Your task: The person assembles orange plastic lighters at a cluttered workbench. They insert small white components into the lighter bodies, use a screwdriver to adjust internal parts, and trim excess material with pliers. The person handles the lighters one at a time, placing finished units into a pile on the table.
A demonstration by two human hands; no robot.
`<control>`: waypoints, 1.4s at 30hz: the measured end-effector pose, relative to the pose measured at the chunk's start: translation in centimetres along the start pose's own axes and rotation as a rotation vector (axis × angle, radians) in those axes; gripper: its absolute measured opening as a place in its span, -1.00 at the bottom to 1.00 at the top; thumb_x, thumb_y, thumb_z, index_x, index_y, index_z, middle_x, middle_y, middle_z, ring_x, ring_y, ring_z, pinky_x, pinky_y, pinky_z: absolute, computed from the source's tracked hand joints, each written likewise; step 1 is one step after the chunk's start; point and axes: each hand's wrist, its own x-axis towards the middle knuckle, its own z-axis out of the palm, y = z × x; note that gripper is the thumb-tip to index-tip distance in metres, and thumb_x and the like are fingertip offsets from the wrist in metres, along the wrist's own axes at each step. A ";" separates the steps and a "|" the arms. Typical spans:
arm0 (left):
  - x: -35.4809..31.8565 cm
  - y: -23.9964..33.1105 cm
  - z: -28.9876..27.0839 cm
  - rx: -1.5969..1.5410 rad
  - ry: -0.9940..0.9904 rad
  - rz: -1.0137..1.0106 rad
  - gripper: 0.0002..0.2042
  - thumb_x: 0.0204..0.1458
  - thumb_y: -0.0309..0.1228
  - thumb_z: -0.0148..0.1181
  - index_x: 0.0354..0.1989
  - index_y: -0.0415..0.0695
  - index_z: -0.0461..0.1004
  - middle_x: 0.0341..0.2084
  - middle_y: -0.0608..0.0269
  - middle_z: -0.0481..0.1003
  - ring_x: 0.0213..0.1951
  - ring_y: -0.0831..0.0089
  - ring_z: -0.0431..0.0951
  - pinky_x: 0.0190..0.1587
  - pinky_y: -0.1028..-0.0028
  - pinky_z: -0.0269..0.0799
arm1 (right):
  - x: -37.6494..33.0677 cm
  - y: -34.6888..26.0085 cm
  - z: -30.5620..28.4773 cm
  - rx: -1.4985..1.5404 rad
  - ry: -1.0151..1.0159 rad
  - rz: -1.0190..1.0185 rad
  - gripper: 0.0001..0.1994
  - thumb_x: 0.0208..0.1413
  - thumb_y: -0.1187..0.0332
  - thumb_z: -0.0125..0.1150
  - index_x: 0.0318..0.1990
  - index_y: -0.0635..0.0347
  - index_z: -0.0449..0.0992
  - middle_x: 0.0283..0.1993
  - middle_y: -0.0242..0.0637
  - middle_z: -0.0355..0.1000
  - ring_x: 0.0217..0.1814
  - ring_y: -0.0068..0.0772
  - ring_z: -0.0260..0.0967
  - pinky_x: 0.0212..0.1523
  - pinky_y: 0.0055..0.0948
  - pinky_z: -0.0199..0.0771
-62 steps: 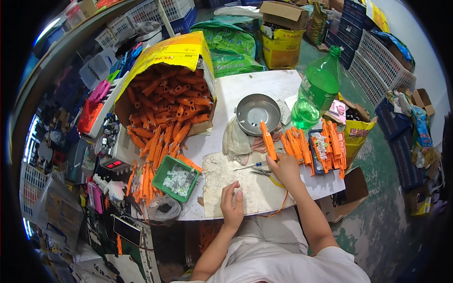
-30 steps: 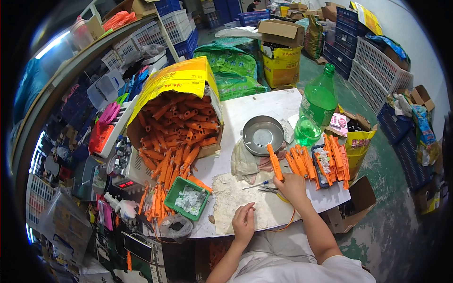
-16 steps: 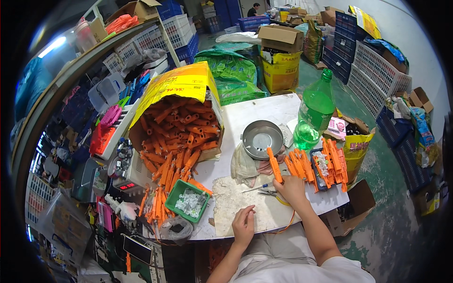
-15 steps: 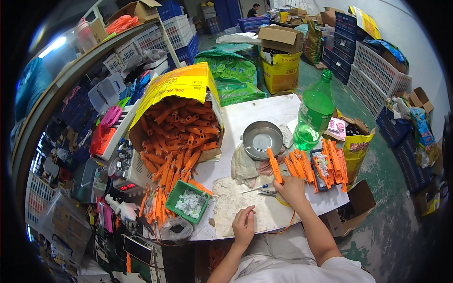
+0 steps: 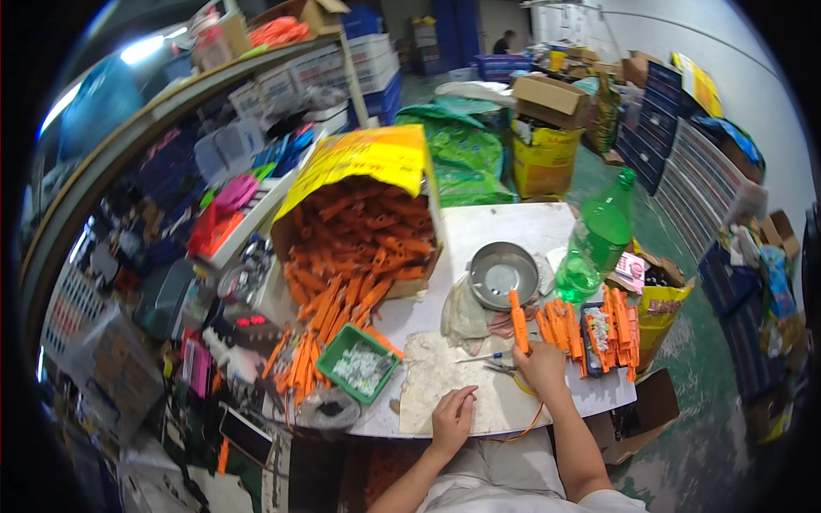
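My right hand (image 5: 541,369) is closed round the lower end of an orange plastic housing (image 5: 518,321), held with its far end pointing up and away. My left hand (image 5: 453,419) rests by the front edge of a worn, pale board (image 5: 423,376), fingers loosely stretched and holding nothing. Between the hands and the bowl lie a thin screwdriver (image 5: 481,356) and pliers (image 5: 499,367) with yellow handles, partly hidden by my right hand. Just right of that hand, similar orange housings (image 5: 560,327) stand in a row, beside a dark tray of small white parts (image 5: 597,329).
A metal bowl (image 5: 505,250) sits near a crumpled cloth (image 5: 460,316) and a tall green bottle (image 5: 596,239). On the left, a yellow carton (image 5: 368,158) spills orange housings beside a green basket (image 5: 369,398) of white parts. Shelving (image 5: 197,81) and stacked crates (image 5: 658,103) flank the table.
The whole view has swung left, so the table and its things appear farther right. My right hand still holds the orange housing; my left hand stays on the board.
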 end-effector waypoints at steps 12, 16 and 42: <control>-0.5 -0.9 0.7 0.058 0.101 0.113 -0.82 0.05 -0.54 0.07 -0.16 -0.20 0.48 -0.42 0.12 0.48 -0.31 0.21 0.48 -0.22 0.37 0.38 | -6.8 -8.8 -4.6 0.449 -0.683 -0.242 -0.67 0.00 0.14 0.27 -0.35 0.30 0.58 -0.56 -0.14 0.47 -0.54 -0.39 0.43 -0.46 -0.41 0.37; -0.4 -0.8 0.3 0.047 0.058 0.053 -0.79 0.03 -0.52 0.09 -0.14 -0.18 0.47 -0.30 0.10 0.47 -0.20 0.16 0.47 -0.12 0.30 0.37 | -10.1 -11.3 -3.7 0.508 -0.734 -0.756 -0.54 -0.08 -0.03 0.30 -0.22 0.22 0.52 -0.47 -0.10 0.48 -0.40 -0.05 0.48 -0.35 -0.27 0.46; 16.6 4.6 -8.9 0.134 -1.075 -0.163 -0.67 0.14 -0.24 0.10 -0.13 -0.30 0.51 -0.48 0.25 0.55 -0.46 0.58 0.46 -0.37 0.54 0.37 | -4.6 -3.2 -5.6 0.179 0.179 -0.676 -0.56 -0.23 0.00 0.40 -0.42 0.18 0.42 -0.48 -0.32 0.35 -0.48 -0.33 0.36 -0.51 -0.42 0.33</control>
